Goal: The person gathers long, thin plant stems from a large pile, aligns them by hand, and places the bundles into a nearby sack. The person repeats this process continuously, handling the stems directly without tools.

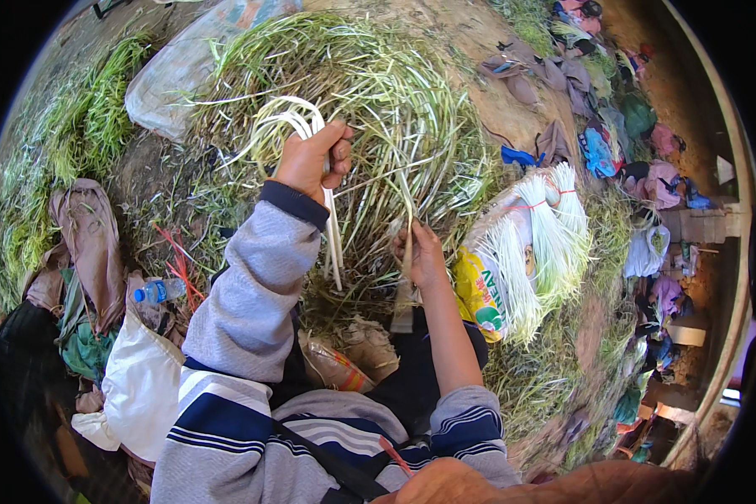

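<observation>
My left hand (pixel 318 157) is closed around several peeled, pale stalks (pixel 335 242), whose white upper parts bend over to the left above my fist. Between the thumb and fingers of my right hand (pixel 419 252) is a thin stalk (pixel 406 195), with a dry, brownish strip of husk (pixel 403 302) hanging below. In front of me lies a big heap of long green stalks (pixel 416 113). Bundles of pale stalks (pixel 545 233), two visibly tied with red bands, rest on a yellow and white printed sack (pixel 482 296) at the right.
A plastic water bottle (pixel 160 291) and red ties (pixel 179 264) lie at the left, near brown cloth (pixel 88 246) and a white sack (pixel 142 384). A translucent plastic sheet (pixel 170 82) borders the heap. More greens lie at both sides. Several people sit along the far right, one in pink (pixel 658 183).
</observation>
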Demonstrator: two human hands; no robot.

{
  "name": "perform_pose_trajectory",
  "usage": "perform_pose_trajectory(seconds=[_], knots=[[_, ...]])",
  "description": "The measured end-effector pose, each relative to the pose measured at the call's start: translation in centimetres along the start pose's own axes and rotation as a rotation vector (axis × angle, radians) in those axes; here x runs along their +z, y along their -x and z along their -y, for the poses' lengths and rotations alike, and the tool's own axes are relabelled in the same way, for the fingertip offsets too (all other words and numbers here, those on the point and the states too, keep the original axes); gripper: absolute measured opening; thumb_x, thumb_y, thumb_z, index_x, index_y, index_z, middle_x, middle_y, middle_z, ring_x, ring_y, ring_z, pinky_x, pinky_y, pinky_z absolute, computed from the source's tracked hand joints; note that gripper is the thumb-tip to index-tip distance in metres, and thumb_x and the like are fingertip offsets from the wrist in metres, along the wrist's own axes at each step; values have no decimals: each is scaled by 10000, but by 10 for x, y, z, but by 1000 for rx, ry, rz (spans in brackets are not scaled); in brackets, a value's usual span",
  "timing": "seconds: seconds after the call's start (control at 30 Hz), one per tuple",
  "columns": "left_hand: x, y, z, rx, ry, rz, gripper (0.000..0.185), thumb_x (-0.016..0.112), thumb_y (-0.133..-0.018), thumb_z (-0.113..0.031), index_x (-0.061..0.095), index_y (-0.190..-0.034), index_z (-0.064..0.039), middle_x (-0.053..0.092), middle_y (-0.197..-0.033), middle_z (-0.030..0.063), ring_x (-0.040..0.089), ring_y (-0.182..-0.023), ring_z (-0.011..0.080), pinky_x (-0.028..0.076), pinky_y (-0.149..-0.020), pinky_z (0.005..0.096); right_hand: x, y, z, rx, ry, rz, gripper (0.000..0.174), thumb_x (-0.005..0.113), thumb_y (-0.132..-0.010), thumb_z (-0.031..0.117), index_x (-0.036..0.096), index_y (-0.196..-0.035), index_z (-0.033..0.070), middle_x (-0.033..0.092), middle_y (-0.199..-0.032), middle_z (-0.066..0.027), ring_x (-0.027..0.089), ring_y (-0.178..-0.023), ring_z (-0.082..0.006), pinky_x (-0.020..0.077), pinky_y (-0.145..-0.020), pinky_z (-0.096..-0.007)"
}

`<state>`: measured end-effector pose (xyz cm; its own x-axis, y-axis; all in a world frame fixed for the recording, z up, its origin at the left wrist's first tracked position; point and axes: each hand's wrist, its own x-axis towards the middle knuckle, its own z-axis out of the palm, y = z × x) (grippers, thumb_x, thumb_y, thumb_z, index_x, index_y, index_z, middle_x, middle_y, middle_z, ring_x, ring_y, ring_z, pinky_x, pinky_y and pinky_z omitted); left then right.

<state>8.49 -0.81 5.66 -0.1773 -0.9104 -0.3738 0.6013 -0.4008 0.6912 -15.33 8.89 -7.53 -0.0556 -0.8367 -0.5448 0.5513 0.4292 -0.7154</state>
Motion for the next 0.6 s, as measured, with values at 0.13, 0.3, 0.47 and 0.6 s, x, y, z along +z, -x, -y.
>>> perform_pose_trajectory(seconds=[0.13, 0.3, 0.47, 0.6], knots=[[11, 3, 11, -26, -80, 29, 163, 529, -876, -224, 526, -827, -68, 457, -591, -30, 434, -481, 75, 226, -354, 189, 19, 24, 35, 73, -59, 195, 317, 536, -884, 299, 505, -1100, 70, 565, -779, -40, 563, -731, -167, 423, -532, -244], [29, 0, 35, -79, -185, 25, 148, 552, -859, -228, 534, -813, -88, 465, -597, -27, 437, -467, 77, 238, -354, 182, 8, 24, 30, 81, -47, 113, 255, 541, -882, 291, 538, -1027, 82, 579, -809, -42, 584, -754, -177, 419, -537, -241], [36, -5, 47, -81, -267, 23, 161, 553, -862, -228, 547, -824, -72, 474, -597, -25, 462, -477, 84, 246, -358, 184, 27, 38, 58, 34, -168, 164, 257, 468, -914, 335, 535, -989, 98, 599, -856, -49, 601, -867, -216, 440, -600, -278], [50, -15, 65, -150, -300, 23, 163, 562, -857, -236, 551, -802, -83, 482, -597, -27, 464, -482, 84, 259, -371, 190, 8, 29, 54, 141, -230, 131, 313, 406, -932, 367, 533, -1011, 92, 604, -883, -50, 589, -861, -216, 440, -606, -291]])
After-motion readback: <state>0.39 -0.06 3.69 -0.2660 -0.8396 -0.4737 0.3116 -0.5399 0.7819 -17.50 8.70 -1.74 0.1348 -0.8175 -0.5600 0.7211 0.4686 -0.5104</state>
